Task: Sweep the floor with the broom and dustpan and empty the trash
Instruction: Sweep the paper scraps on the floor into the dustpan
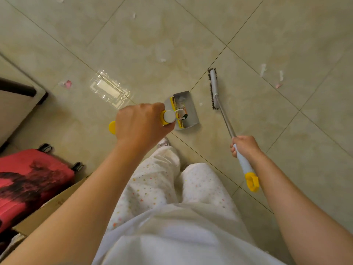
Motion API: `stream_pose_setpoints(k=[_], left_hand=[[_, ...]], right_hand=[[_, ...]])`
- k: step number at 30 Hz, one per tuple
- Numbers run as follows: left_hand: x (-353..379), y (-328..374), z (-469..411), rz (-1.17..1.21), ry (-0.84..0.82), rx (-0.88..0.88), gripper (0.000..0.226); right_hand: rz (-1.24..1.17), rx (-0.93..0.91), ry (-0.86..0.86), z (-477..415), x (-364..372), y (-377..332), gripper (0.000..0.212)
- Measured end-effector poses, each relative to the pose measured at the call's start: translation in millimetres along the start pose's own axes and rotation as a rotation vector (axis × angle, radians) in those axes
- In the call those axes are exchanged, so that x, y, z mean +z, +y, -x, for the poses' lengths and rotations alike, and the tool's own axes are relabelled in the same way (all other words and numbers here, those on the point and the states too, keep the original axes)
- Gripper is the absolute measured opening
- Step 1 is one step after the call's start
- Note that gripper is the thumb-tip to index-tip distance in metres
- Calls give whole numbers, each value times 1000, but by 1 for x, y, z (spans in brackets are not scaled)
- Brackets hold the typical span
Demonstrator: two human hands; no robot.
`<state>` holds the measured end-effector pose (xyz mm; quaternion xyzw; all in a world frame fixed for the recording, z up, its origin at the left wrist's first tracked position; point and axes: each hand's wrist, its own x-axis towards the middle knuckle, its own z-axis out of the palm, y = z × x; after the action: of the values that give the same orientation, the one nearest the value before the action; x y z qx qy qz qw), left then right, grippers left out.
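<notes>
My left hand [140,123] grips the yellow and white handle of the grey dustpan [188,111], which stands on the tiled floor with scraps inside near its yellow comb. My right hand [245,146] holds the broom's pale handle, whose yellow end points back past my wrist. The broom head [214,88], grey with dark bristles, rests on the floor just right of the dustpan. A clear plastic tray [109,90] lies on the floor left of the dustpan. Paper scraps [263,69] lie scattered further out.
A red suitcase [28,178] on wheels and a cardboard box [55,205] stand at the lower left. A pale piece of furniture [15,104] with a dark leg fills the left edge. My legs in white dotted trousers [166,188] are below.
</notes>
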<state>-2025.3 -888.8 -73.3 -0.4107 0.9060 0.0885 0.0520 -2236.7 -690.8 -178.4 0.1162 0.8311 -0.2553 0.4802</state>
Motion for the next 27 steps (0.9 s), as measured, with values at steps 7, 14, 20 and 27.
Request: stream_pose_setpoints(k=[7, 14, 20, 27], left_hand=[[-2, 14, -40, -62, -103, 82, 37], [-6, 15, -60, -69, -147, 64, 39], [-5, 20, -59, -30, -109, 38, 38], [-4, 14, -54, -18, -42, 50, 44]], right_hand=[[73, 22, 54, -34, 36, -20, 29], [91, 46, -60, -33, 46, -32, 29], [111, -20, -211, -11, 25, -7, 23], [84, -34, -157, 5, 18, 12, 25]])
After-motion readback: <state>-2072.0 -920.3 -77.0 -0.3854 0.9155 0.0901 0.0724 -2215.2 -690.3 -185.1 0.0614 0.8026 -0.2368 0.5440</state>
